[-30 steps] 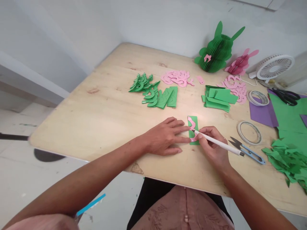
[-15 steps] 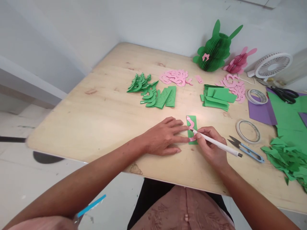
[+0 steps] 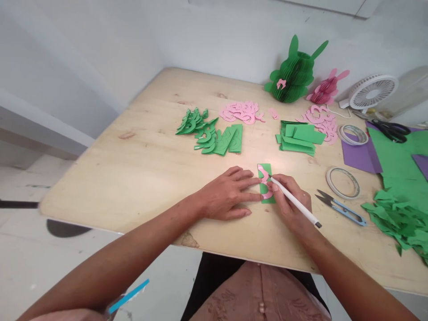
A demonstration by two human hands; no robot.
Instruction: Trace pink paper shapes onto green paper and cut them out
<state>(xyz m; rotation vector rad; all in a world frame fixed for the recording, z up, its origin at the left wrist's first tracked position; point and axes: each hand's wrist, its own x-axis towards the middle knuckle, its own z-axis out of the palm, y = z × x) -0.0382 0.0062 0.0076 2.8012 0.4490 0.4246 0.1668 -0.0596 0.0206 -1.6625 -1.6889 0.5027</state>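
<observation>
My left hand [image 3: 230, 194] lies flat with its fingers spread. Two of its fingertips press a wavy pink paper cutout [image 3: 266, 175] onto a small green paper strip [image 3: 266, 200]. In my right hand [image 3: 290, 196] is a white pen [image 3: 297, 203], gripped near its point. The pen's dark tip touches or nearly touches the green strip, at the right side of the pink cutout. My right fingers cover part of the strip's lower right side.
Green cut shapes [image 3: 207, 133], pink cut shapes [image 3: 239, 111] and green paper strips [image 3: 299, 137] lie beyond my hands. Thread snips [image 3: 343, 208], a tape roll [image 3: 343, 183] and green scraps [image 3: 401, 220] are on the right. Paper rabbits [image 3: 292, 73] and a fan [image 3: 372, 91] stand behind.
The pen tip has moved up along the pink cutout's edge, and the pen now slants more steeply. My left hand still holds the cutout down. The camera view has shifted slightly.
</observation>
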